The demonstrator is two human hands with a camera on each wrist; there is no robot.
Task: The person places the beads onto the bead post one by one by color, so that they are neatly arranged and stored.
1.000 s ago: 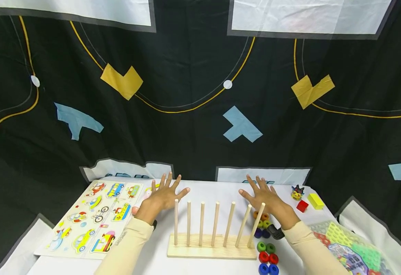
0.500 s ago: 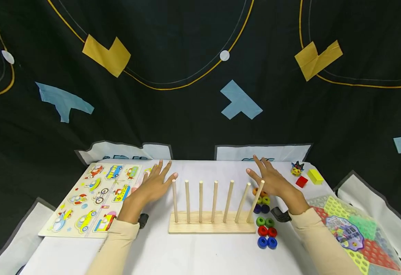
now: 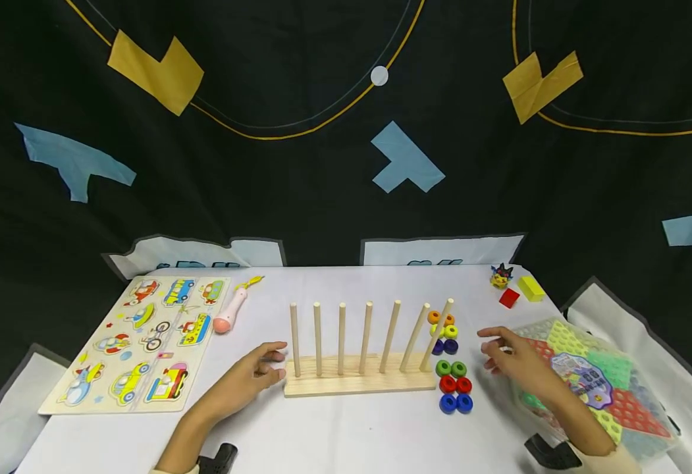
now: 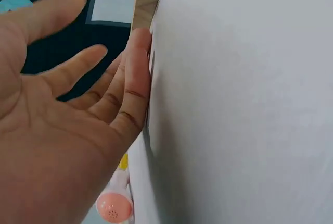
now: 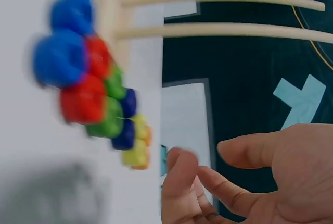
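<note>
A wooden peg stand (image 3: 357, 385) with several upright dowels sits mid-table. My left hand (image 3: 251, 375) is at its left end, fingers loosely bent. In the left wrist view, the fingertips of that hand (image 4: 62, 140) come right up to the end of the wooden base (image 4: 146, 0). Paired beads lie in a column by the stand's right end: orange, yellow, purple, green (image 3: 451, 368), red (image 3: 455, 384) and blue (image 3: 455, 403). My right hand (image 3: 520, 362) hovers to the right of them, fingers relaxed and holding nothing. In the right wrist view, the blue beads (image 5: 60, 60) are blurred.
On the left lies a vehicle puzzle board (image 3: 138, 342), with a pink toy microphone (image 3: 231, 311) beside it. A clear case of coloured pieces (image 3: 624, 375) is under my right forearm. A small figure (image 3: 501, 276), a red block (image 3: 508, 298) and a yellow block (image 3: 531, 288) stand back right.
Both hands have drawn back toward me, the left to the stand's left end, the right out past the beads. Their spread fingers have relaxed. The head view has tilted down.
</note>
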